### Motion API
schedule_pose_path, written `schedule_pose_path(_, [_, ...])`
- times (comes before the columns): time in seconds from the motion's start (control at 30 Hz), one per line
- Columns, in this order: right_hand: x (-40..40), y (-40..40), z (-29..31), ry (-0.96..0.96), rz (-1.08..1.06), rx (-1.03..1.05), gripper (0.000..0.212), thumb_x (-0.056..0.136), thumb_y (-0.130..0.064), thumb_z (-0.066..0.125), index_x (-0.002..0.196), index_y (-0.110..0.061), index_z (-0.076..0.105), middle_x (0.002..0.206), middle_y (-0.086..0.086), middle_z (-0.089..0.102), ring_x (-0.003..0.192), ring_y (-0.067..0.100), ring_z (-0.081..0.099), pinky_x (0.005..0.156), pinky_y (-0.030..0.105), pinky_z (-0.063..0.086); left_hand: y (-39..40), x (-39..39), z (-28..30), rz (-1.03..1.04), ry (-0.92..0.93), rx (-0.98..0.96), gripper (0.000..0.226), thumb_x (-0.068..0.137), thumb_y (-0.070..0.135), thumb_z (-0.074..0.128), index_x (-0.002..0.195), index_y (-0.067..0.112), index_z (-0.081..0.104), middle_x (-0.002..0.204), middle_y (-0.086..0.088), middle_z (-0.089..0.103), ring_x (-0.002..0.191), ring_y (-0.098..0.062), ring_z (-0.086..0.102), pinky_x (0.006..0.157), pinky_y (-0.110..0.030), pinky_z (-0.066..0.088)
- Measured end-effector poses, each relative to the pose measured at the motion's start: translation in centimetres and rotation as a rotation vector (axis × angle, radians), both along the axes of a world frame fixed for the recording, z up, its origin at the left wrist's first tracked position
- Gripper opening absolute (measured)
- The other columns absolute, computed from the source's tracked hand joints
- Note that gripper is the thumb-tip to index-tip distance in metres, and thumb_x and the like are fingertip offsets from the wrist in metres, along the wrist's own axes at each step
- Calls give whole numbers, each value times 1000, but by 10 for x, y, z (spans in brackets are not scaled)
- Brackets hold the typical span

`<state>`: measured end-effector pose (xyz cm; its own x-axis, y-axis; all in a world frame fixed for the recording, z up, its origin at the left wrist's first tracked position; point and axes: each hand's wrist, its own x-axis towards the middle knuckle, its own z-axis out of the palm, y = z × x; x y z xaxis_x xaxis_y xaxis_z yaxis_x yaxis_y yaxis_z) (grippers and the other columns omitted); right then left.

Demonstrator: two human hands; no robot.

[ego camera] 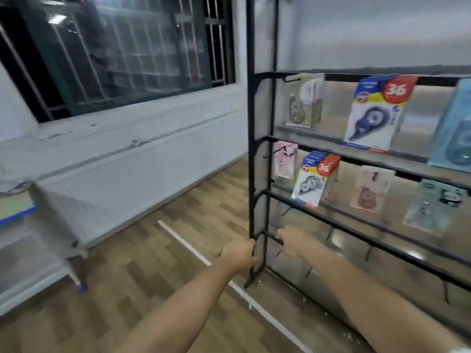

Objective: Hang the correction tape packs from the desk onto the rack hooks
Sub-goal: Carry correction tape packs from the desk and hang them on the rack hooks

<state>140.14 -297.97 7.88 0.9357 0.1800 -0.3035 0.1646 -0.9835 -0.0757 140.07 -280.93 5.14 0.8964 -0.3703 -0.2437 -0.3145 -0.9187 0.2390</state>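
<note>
Both hands are gripping the black metal rack (265,159) low at its near end, at about six o'clock in the view: the left hand (239,256) is curling round the outer upright post, and the right hand (293,242), just beside it at about three o'clock from the left, is wrapping over a lower crossbar. Neither is carrying a pack, so they are probably steadying or shifting the frame rather than hanging anything. Correction tape packs are already hanging from the hooks toward one and two o'clock: a stack of blue-and-yellow packs marked 36 (314,180) on the second rail, a larger pack of the same kind (374,113) on the top rail, a pink pack (285,160) by the post, and paler packs further right, too blurred to read. Several lower hooks near the hands are standing bare, likely the next places to fill. The desk (17,207), with its blue edge, is sitting at nine o'clock, well apart from the rack; whether packs are lying on it I cannot tell.
</note>
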Motion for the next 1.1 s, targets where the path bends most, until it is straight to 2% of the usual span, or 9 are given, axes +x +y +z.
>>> schedule_pose_path(0.07, [14,75,5,-20,107,-36,34,94,-6,43,127,-7,50,127,15,51,120,33,50,95,39,44,72,-5,7,96,-63,94,41,97,31,44,131,9,50,135,-13,49,123,-31,47,98,-39,41])
schedule_pose_path(0.17, [34,194,13,-119,302,-39,37,100,-10,36,135,-6,44,138,12,47,126,25,46,101,30,35,186,-12,21,314,-99,188,43,93,35,47,132,17,50,137,-10,49,124,-31,48,97,-40,40])
schedule_pose_path(0.3, [50,360,25,-151,467,22,47,95,-21,49,140,-11,37,137,14,44,125,31,44,101,35,39,345,-36,47,544,-92,285,43,91,36,48,128,14,51,133,-14,51,123,-33,48,97,-45,40])
schedule_pose_path(0.4, [51,477,38,-134,538,112,44,92,-18,50,136,-13,43,131,12,48,120,29,49,96,36,43,452,-59,64,693,-90,299,44,91,37,50,128,12,50,133,-13,51,124,-33,48,98,-45,40])
schedule_pose_path(0.53, [59,614,54,-110,652,187,50,91,-24,55,140,-18,43,142,12,46,128,30,46,104,38,40,581,-72,78,910,-115,252,49,93,41,50,135,17,47,136,-13,49,125,-33,46,102,-45,41])
schedule_pose_path(0.7, [87,752,55,-110,768,201,55,92,-29,56,142,-15,39,144,14,43,128,31,45,105,37,39,705,-68,81,1034,-109,267,50,96,40,47,138,15,43,137,-11,49,126,-30,46,96,-37,40])
schedule_pose_path(0.83, [132,846,34,-62,813,123,63,90,-37,60,143,-12,36,145,14,41,130,30,43,103,35,37,798,-34,60,1112,-46,254,55,94,44,49,140,16,39,139,-11,45,128,-30,43,98,-45,39])
schedule_pose_path(0.97, [198,936,30,-15,814,115,62,91,-36,59,143,-11,36,144,14,42,129,29,43,103,34,39,885,17,56,1146,8,264,58,95,45,49,143,16,35,143,-12,40,132,-31,37,101,-45,36])
schedule_pose_path(1.1, [258,1018,28,15,781,145,62,89,-33,61,144,-16,37,146,11,39,132,29,40,105,36,38,971,65,58,1174,-9,257,55,93,47,50,138,17,40,136,-10,46,126,-29,42,99,-44,37])
